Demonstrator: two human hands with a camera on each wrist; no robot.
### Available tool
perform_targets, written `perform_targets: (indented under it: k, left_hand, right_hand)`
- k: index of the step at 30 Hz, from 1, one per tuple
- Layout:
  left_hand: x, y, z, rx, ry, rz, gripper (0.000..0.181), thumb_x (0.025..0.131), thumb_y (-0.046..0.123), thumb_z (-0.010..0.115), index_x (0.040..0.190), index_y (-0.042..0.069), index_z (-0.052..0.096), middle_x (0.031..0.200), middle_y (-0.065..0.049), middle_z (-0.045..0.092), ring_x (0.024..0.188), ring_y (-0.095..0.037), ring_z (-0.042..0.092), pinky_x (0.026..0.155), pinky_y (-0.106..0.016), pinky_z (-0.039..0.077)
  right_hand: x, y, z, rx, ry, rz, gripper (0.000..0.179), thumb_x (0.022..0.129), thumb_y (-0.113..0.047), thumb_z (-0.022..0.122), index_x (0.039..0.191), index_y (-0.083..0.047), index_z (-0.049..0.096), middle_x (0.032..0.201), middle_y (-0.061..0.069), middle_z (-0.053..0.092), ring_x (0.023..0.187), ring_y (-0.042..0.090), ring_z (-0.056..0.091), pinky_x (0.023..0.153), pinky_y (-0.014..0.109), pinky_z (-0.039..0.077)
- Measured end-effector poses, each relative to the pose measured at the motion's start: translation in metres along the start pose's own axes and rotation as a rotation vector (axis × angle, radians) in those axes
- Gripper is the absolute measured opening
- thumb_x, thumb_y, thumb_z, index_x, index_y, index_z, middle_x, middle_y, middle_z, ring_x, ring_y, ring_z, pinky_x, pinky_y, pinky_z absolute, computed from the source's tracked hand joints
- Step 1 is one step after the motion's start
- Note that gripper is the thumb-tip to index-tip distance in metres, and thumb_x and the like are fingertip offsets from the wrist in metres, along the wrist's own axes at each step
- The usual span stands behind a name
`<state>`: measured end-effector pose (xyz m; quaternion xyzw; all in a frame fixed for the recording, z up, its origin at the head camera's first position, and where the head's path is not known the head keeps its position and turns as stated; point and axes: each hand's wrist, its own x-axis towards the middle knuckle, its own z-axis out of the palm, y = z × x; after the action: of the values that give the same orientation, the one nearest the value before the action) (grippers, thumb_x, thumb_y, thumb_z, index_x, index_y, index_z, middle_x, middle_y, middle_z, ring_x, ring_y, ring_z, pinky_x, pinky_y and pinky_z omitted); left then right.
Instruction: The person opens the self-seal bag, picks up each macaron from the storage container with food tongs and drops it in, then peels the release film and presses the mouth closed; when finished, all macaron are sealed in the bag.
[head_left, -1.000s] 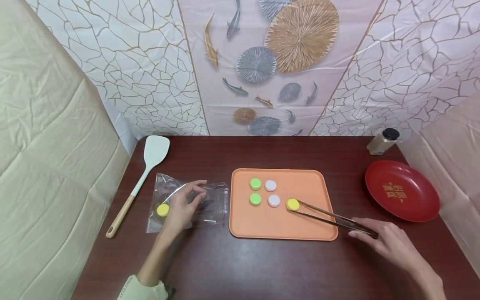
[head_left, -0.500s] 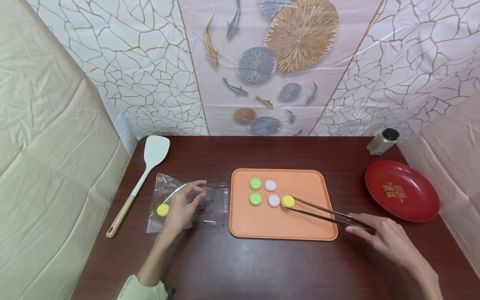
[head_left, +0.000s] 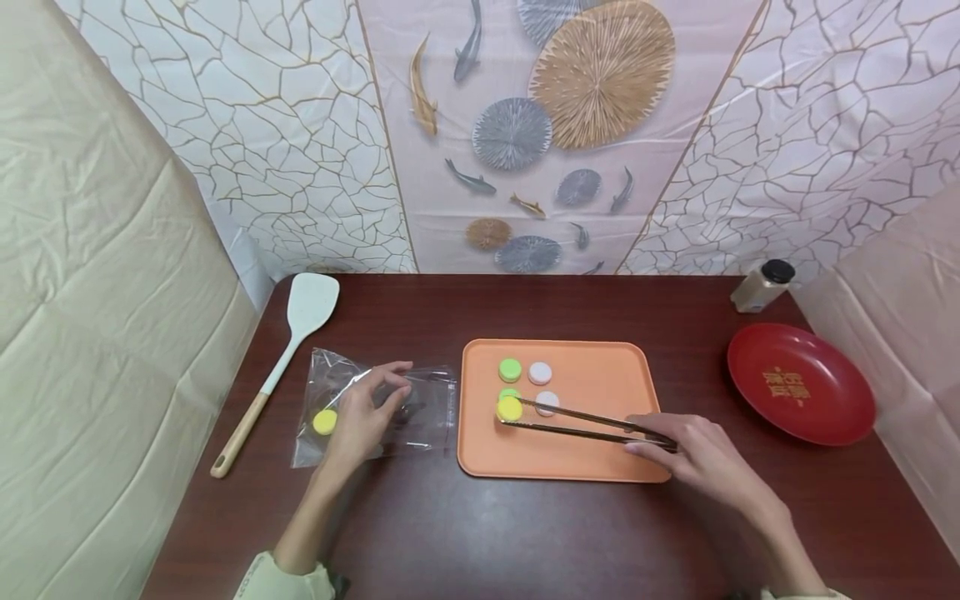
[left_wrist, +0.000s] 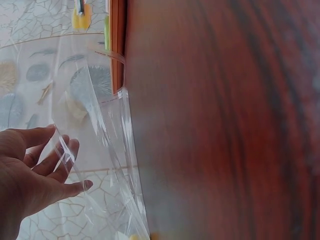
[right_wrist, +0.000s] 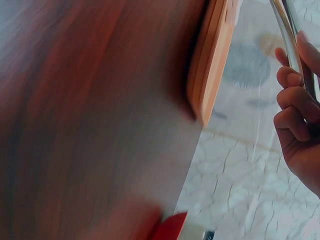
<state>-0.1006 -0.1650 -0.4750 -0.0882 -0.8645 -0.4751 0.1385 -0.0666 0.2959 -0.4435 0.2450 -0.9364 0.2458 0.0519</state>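
My right hand (head_left: 697, 458) grips a pair of metal tongs (head_left: 562, 430), its fingers curled round them in the right wrist view. Between the tong tips is a yellow macaron (head_left: 509, 409), over the left part of the orange tray (head_left: 570, 462). It overlaps the nearer green macaron (head_left: 510, 393) in the head view. Another green macaron (head_left: 510, 370) and two pale lilac macarons (head_left: 540, 372) lie on the tray. My left hand (left_wrist: 30, 175) holds the edge of a clear plastic bag (left_wrist: 117, 150), its film between thumb and fingers. A second yellow macaron (head_left: 325, 422) lies inside the bag.
A white spatula (head_left: 307, 308) with a wooden handle lies at the left. On the right stand a red plate (head_left: 825, 367) and a black-capped jar (head_left: 759, 290). Patterned cloth (head_left: 322, 158) closes off the back and pale cloth the sides of the dark table (head_left: 480, 542).
My right hand has moved left with the tongs, carrying the yellow macaron from right of the lilac ones to the green ones. The left hand and bag have stayed in place.
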Motion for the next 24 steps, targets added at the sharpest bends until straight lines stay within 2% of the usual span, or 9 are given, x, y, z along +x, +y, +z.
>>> perform_targets:
  k: [2, 5, 8, 10, 16, 20, 24]
  left_hand:
    - [0.000, 0.000, 0.000, -0.002, -0.002, -0.007, 0.012, 0.093, -0.006, 0.082, 0.102, 0.002, 0.078, 0.131, -0.012, 0.080, 0.133, -0.037, 0.070, 0.112, -0.013, 0.042]
    - [0.000, 0.001, 0.000, -0.002, -0.007, -0.015, 0.011, 0.094, -0.006, 0.081, 0.102, 0.000, 0.078, 0.131, -0.012, 0.080, 0.133, -0.036, 0.070, 0.114, -0.031, 0.049]
    - [0.000, 0.001, 0.000, -0.004, -0.014, -0.022, 0.011, 0.094, -0.006, 0.081, 0.103, 0.000, 0.078, 0.132, -0.012, 0.079, 0.134, -0.037, 0.070, 0.114, -0.049, 0.050]
    - [0.000, 0.001, 0.000, -0.005, -0.020, -0.025, 0.011, 0.095, -0.006, 0.081, 0.103, 0.001, 0.078, 0.132, -0.012, 0.079, 0.134, -0.037, 0.069, 0.114, -0.055, 0.050]
    - [-0.001, 0.001, 0.001, -0.007, -0.025, -0.025, 0.012, 0.095, -0.006, 0.080, 0.102, 0.003, 0.078, 0.132, -0.012, 0.079, 0.134, -0.038, 0.070, 0.115, -0.057, 0.050]
    - [0.000, 0.001, 0.001, 0.004, -0.013, -0.003, 0.013, 0.094, -0.007, 0.081, 0.101, 0.003, 0.078, 0.131, -0.011, 0.080, 0.132, -0.037, 0.071, 0.114, -0.055, 0.051]
    - [-0.001, 0.002, 0.002, 0.017, -0.002, 0.020, 0.013, 0.094, -0.008, 0.080, 0.101, 0.003, 0.078, 0.130, -0.012, 0.080, 0.130, -0.037, 0.072, 0.113, -0.056, 0.051]
  right_hand:
    - [0.007, -0.005, 0.005, 0.007, -0.013, -0.008, 0.030, 0.089, -0.026, 0.092, 0.118, -0.023, 0.084, 0.102, -0.012, 0.082, 0.083, -0.004, 0.064, 0.069, 0.032, 0.056]
    - [0.019, -0.015, 0.013, 0.018, -0.038, -0.012, 0.028, 0.091, -0.028, 0.090, 0.118, -0.022, 0.084, 0.102, -0.012, 0.081, 0.081, -0.003, 0.063, 0.069, 0.031, 0.054]
    - [0.030, -0.025, 0.023, 0.022, -0.047, -0.034, 0.026, 0.093, -0.028, 0.089, 0.116, -0.019, 0.084, 0.095, -0.014, 0.077, 0.077, -0.002, 0.058, 0.065, 0.027, 0.049]
    - [0.038, -0.032, 0.030, 0.027, -0.043, -0.057, 0.025, 0.092, -0.028, 0.089, 0.115, -0.018, 0.084, 0.088, -0.017, 0.072, 0.073, -0.003, 0.053, 0.063, 0.024, 0.045]
    - [0.054, -0.049, 0.052, 0.031, -0.012, -0.097, 0.024, 0.091, -0.028, 0.090, 0.111, -0.017, 0.084, 0.073, -0.020, 0.055, 0.064, -0.006, 0.042, 0.056, 0.020, 0.035]
    - [0.064, -0.056, 0.062, 0.025, -0.004, -0.105, 0.020, 0.091, -0.029, 0.090, 0.105, -0.018, 0.081, 0.071, -0.018, 0.053, 0.063, -0.004, 0.042, 0.055, 0.021, 0.036]
    - [0.074, -0.064, 0.069, -0.005, -0.016, -0.118, 0.021, 0.092, -0.032, 0.089, 0.107, -0.019, 0.081, 0.072, -0.016, 0.058, 0.063, -0.003, 0.044, 0.055, 0.022, 0.038]
